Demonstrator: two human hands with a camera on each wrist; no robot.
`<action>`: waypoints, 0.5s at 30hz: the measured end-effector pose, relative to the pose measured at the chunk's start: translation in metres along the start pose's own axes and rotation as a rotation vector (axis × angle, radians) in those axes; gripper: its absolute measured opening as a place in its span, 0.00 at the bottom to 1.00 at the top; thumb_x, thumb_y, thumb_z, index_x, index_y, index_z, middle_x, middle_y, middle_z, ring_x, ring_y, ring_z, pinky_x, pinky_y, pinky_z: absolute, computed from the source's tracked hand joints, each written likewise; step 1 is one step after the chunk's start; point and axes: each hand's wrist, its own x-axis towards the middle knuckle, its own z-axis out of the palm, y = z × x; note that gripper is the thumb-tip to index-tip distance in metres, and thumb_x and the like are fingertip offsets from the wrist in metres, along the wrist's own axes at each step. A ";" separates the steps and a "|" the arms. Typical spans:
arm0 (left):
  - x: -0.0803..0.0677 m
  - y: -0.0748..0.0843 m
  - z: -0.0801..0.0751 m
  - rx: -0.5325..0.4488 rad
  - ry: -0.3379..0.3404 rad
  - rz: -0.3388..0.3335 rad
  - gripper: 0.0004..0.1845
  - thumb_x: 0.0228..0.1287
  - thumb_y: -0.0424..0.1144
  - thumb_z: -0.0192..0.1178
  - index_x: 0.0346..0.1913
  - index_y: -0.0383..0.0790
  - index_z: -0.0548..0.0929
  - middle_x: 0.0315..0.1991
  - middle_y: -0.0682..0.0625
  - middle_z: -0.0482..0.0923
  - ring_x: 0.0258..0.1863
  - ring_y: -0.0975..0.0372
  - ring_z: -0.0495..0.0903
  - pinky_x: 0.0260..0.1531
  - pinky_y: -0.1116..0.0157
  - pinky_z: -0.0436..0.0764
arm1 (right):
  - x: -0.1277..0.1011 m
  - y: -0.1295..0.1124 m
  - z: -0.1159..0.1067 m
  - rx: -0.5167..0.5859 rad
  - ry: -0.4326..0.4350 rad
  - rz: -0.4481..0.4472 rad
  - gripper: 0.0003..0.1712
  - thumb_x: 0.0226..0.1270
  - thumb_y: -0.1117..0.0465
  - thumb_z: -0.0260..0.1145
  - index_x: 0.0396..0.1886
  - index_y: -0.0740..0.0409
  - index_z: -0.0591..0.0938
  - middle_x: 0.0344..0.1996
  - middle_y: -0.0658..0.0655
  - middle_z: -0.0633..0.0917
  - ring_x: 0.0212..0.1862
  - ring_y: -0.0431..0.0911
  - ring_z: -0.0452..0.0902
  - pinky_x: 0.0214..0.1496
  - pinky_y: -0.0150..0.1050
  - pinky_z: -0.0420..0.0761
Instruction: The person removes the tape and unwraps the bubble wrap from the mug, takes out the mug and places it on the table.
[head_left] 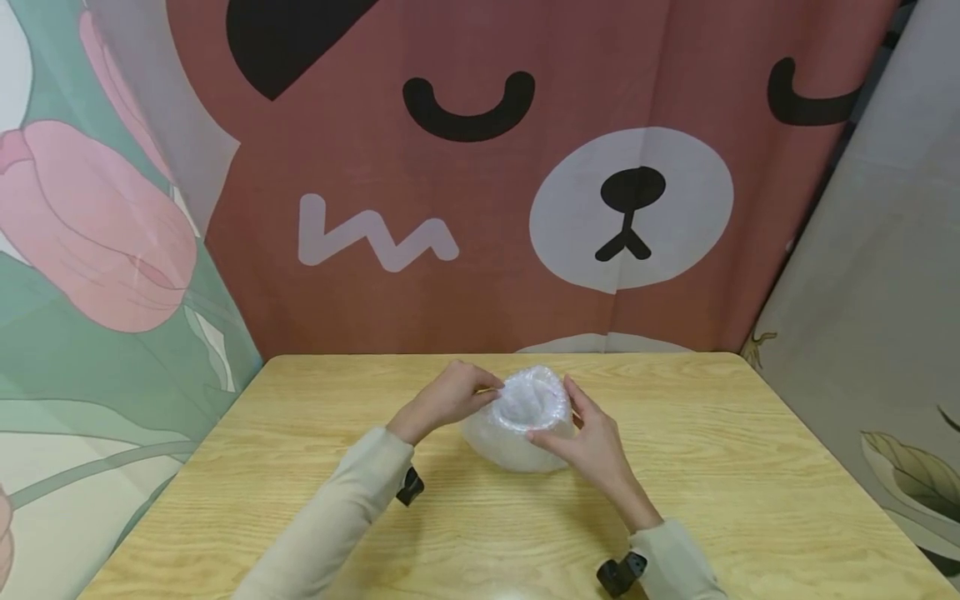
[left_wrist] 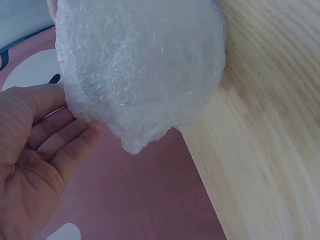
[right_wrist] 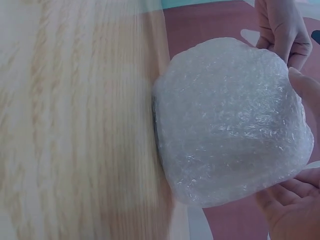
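A rounded bundle wrapped in clear bubble wrap (head_left: pixel 517 425) rests on the wooden table (head_left: pixel 720 467), its open crinkled rim facing up. My left hand (head_left: pixel 453 398) pinches the wrap at the rim's left side. My right hand (head_left: pixel 588 437) holds the bundle's right side, thumb on the front of the rim. In the left wrist view the bundle (left_wrist: pixel 140 65) fills the top, with my left hand's (left_wrist: pixel 40 155) fingertips against it. In the right wrist view the bundle (right_wrist: pixel 230 120) sits between my right hand (right_wrist: pixel 295 210) and my left hand (right_wrist: pixel 280 30). What is inside the wrap is hidden.
A cartoon bear cloth (head_left: pixel 480 183) hangs behind the table. A tulip-print cloth (head_left: pixel 90 250) hangs on the left and a grey one (head_left: pixel 877 275) on the right. Black wrist mounts (head_left: pixel 621 573) sit on both sleeves.
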 end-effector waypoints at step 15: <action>0.009 0.003 -0.001 0.055 -0.087 -0.056 0.11 0.60 0.29 0.66 0.45 0.32 0.87 0.42 0.44 0.85 0.37 0.62 0.83 0.36 0.67 0.80 | 0.002 0.003 0.001 -0.022 -0.023 -0.015 0.62 0.45 0.42 0.80 0.75 0.60 0.59 0.69 0.66 0.64 0.66 0.58 0.65 0.58 0.51 0.73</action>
